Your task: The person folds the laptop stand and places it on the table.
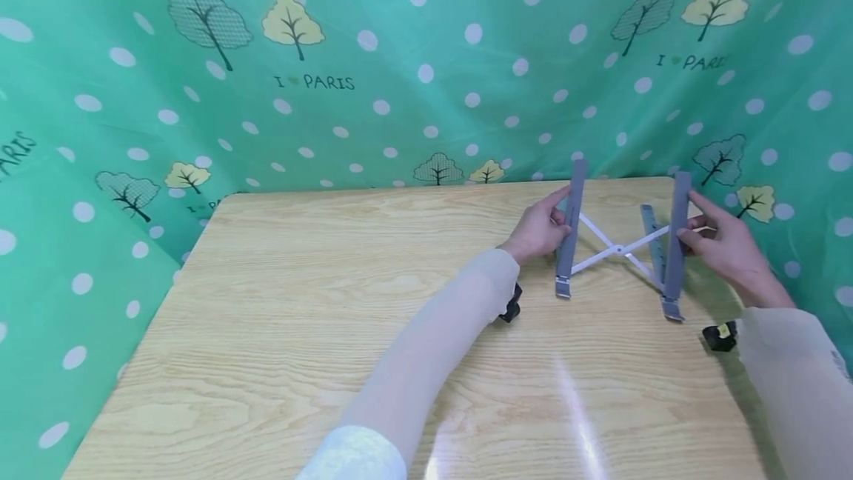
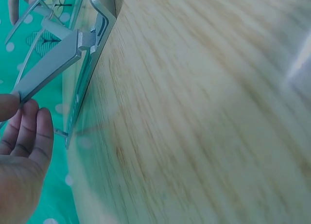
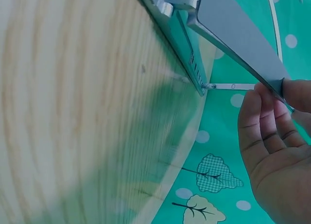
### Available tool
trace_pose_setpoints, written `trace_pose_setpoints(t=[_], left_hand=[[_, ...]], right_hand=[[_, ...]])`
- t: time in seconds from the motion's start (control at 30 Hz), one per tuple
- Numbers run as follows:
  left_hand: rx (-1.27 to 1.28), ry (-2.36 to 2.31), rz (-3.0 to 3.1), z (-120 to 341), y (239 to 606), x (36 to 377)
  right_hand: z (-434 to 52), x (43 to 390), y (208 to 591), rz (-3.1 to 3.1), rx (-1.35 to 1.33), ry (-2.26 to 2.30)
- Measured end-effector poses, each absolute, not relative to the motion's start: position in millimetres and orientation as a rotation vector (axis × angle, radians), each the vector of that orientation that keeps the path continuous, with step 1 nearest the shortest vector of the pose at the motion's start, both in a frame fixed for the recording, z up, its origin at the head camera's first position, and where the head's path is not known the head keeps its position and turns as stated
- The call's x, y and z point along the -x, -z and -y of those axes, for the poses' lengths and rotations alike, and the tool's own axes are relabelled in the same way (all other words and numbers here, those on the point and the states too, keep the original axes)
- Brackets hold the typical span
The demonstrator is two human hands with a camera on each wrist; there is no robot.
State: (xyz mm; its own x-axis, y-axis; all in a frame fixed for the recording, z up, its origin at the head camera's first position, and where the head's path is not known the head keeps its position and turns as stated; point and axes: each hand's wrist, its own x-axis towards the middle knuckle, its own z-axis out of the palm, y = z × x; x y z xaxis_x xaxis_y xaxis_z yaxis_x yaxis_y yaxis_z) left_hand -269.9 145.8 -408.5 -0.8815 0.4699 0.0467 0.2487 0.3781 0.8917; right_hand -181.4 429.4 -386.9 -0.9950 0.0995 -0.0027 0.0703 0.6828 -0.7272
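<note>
Towards the far right of the table (image 1: 266,317) sits a grey folding stand (image 1: 620,250), left bar (image 1: 571,221) pinched by the left hand (image 1: 535,231), right bar (image 1: 677,235) by the right hand (image 1: 726,243). I'd guess light, stiff, slick; best taken by those bars, clear of the struts (image 1: 597,230).

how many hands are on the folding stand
2: the left hand pinches the left grey rail, and the right hand pinches the right grey rail.
</note>
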Motion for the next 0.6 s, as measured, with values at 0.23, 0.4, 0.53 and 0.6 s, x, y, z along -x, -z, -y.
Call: trace_pose_setpoints(t=[0.23, 0.4, 0.53, 0.6], left_hand=[[-0.637, -1.527, -2.401, -135, 409, 271], [-0.638, -1.527, -2.393, -131, 410, 270], [-0.661, -1.526, -2.396, -128, 410, 270], [-0.661, -1.525, -2.401, -125, 410, 270]], right_hand=[[-420, 185, 387, 2.858, 0.127, -1.221], [-418, 185, 387, 2.868, 0.118, -1.231], [-415, 185, 387, 2.863, 0.122, -1.258], [-413, 186, 387, 2.863, 0.117, -1.256]])
